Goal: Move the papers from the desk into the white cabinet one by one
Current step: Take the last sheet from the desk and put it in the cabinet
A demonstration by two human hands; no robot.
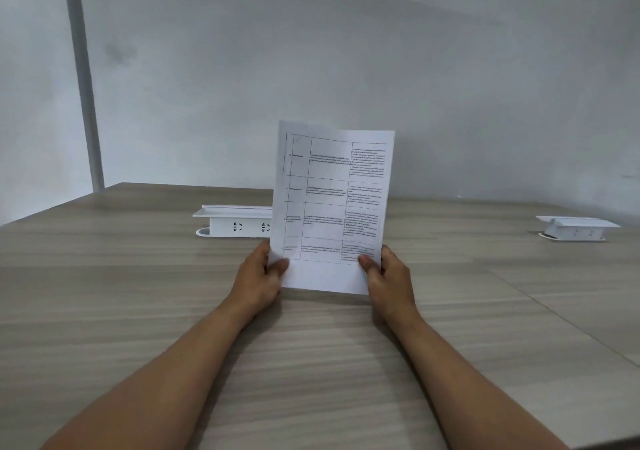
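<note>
A white paper (332, 203) printed with a table of small text stands upright above the wooden desk (138, 293), facing me. My left hand (259, 276) grips its lower left corner, thumb on the front. My right hand (388, 276) grips its lower right corner the same way. The paper's bottom edge hovers just above or touches the desk; I cannot tell which. No other papers and no white cabinet are in view.
A white pop-up socket box (235, 222) sits on the desk behind the paper, partly hidden by it. A second white socket box (576, 228) stands at the far right. A grey wall rises behind the desk, with a vertical pole (85, 85) at the left.
</note>
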